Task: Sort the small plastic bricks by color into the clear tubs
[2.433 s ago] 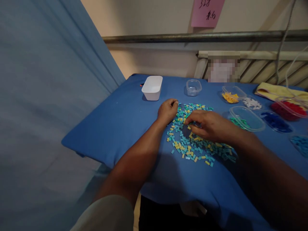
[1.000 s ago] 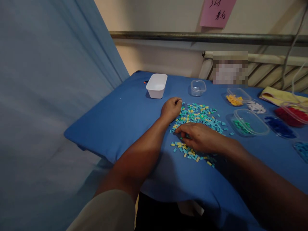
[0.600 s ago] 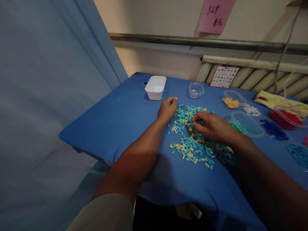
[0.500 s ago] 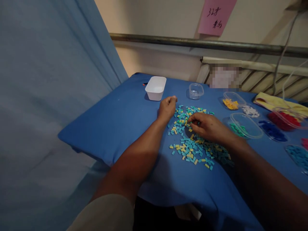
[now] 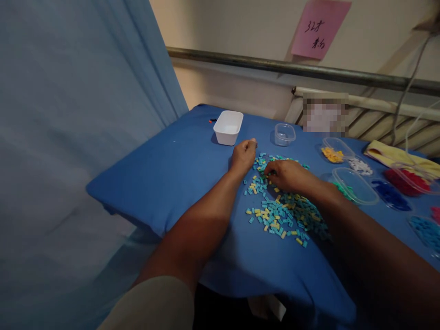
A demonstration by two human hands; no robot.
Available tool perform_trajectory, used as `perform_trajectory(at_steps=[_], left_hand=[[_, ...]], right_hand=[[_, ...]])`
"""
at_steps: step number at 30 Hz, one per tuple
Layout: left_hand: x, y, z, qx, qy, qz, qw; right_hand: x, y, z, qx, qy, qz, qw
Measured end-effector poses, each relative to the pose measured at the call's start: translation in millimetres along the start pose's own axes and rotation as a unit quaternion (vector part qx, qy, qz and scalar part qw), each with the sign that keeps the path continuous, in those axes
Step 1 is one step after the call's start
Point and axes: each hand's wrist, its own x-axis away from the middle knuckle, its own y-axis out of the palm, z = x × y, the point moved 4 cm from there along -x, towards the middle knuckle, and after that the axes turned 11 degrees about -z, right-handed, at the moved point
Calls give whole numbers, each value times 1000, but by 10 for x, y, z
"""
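Observation:
Many small blue, yellow and green plastic pieces (image 5: 275, 215), like tiny building bricks, lie loosely spread on a blue cloth. At the upper left edge of the spread, my left hand (image 5: 243, 157) is closed; whatever its curled fingers may hold is hidden. My right hand (image 5: 287, 175) reaches down among the pieces with thumb and fingers pinched together. Its fingertips touch the upper part of the spread, and a piece between them is too small to make out. Just behind my left hand stands a white tub (image 5: 227, 137).
A small clear tub (image 5: 284, 136) stands toward the wall. On the right are containers of orange pieces (image 5: 332, 155), white pieces (image 5: 360, 166), dark blue pieces (image 5: 391, 195) and red pieces (image 5: 405, 181). A yellow cloth (image 5: 395, 153) lies by the radiator. A blue curtain (image 5: 85, 91) hangs left.
The whole view has shifted slightly. My right hand has moved a little left over the pieces, closer to my left hand, which stays closed in about the same place.

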Motion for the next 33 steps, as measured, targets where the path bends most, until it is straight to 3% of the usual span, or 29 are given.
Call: perform_trajectory(at_steps=[4, 7, 10, 19, 21, 23, 25, 27, 29, 31, 33], left_hand=[[16, 6, 20, 12, -1, -3, 1000], [24, 3, 40, 11, -2, -3, 1000], [32, 0, 53, -1, -6, -4, 1000], [31, -7, 50, 3, 9, -6, 1000], [28, -6, 52, 9, 11, -1, 1000], [26, -2, 57, 10, 14, 1, 1000], [25, -2, 61, 9, 18, 0, 1000], [28, -12, 78, 7, 26, -9, 1000], [39, -43, 120, -7, 42, -38, 998], [66, -85, 193, -45, 61, -105, 992], [119, -132, 279, -115, 74, -200, 970]], right_hand=[[17, -76, -59, -3, -44, 21, 999], [-34, -81, -159, 20, -80, -9, 997], [-113, -75, -231, 48, -75, -41, 995], [-299, -113, -361, 46, -82, -46, 995], [-269, -108, -333, 23, -94, -39, 995], [-187, -112, -254, -68, -97, -12, 993], [-45, -112, -115, -232, -73, 29, 969], [160, -82, 47, -402, -35, 67, 913], [424, -36, 180, -508, -7, 98, 856], [730, 10, 294, -554, 16, 127, 823], [1052, 52, 416, -565, 41, 164, 808]])
